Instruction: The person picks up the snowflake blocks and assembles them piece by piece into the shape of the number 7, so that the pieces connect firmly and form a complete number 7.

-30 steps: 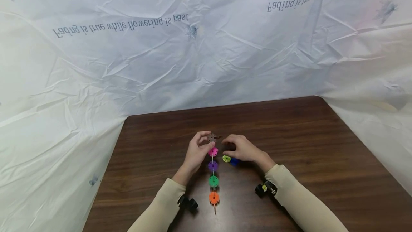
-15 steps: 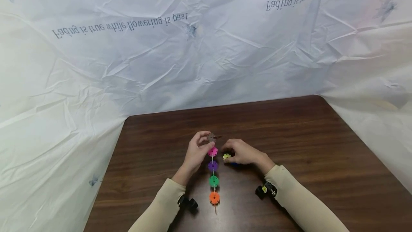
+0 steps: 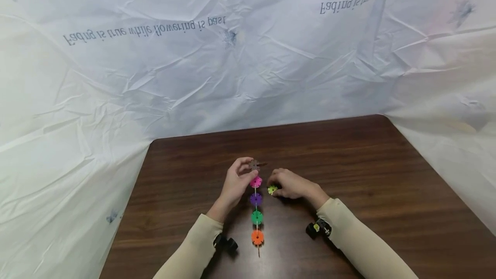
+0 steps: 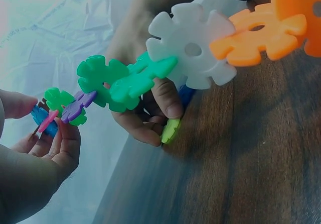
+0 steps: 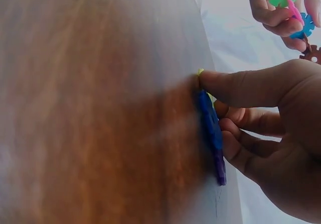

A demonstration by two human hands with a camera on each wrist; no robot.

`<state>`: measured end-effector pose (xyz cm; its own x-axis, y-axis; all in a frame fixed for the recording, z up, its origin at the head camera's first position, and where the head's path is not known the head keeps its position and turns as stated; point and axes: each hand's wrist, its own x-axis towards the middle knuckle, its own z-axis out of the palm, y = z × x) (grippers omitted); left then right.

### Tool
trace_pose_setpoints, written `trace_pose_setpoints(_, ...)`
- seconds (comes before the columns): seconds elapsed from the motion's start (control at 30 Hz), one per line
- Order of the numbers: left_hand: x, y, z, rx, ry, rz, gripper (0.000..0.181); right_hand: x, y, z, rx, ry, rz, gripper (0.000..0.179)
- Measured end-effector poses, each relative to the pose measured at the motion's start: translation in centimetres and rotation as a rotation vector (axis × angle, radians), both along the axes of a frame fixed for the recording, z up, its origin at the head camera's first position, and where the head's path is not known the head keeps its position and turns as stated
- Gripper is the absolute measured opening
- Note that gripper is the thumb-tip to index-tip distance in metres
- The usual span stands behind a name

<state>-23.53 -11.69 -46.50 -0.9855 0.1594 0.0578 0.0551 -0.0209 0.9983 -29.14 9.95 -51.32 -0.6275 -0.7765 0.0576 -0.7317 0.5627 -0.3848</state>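
Note:
My left hand [image 3: 235, 184] pinches the far end of a chain of interlocking notched plastic discs between thumb and fingers. In the left wrist view a blue disc [image 4: 46, 123] lies at the fingertips, followed by pink, green, purple, white [image 4: 175, 38] and orange discs [image 4: 261, 35]. A brown disc [image 3: 254, 165] sits at the chain's far end. On the table to the right, my right hand [image 3: 292, 184] pinches a yellow-green disc [image 3: 271, 190] with thumb and fingers. Beside it in the right wrist view are a blue disc [image 5: 209, 121] and a purple one [image 5: 219, 170], standing close to the tabletop.
The brown wooden table [image 3: 348, 150] has rounded far corners. A white printed sheet [image 3: 248, 76] hangs behind and along its sides. Each wrist carries a small black camera, the left one [image 3: 225, 244] beside the chain and the right one [image 3: 317, 229] farther right.
The right hand has come down onto the yellow-green disc and now pinches it, covering the blue disc in the head view. The left hand and its chain have stayed nearly still.

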Motion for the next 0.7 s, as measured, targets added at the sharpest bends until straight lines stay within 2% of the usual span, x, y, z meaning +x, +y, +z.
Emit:
trace_pose_setpoints(0.33,0.2,-0.1,0.2,-0.007,-0.008,-0.003,0.044,0.3,-0.2,0.1,-0.012,-0.009,0.001,0.028)
trace_pose_setpoints(0.57,-1.3,-0.3,-2.8,0.009,0.024,0.015,0.042,0.2,-0.2,0.0,-0.078,0.026,0.044,0.022)
trace_pose_setpoints(0.7,-1.4,-0.4,-2.8,0.016,0.038,0.007,0.042,-0.1,0.0,0.0,-0.133,0.043,0.081,0.019)
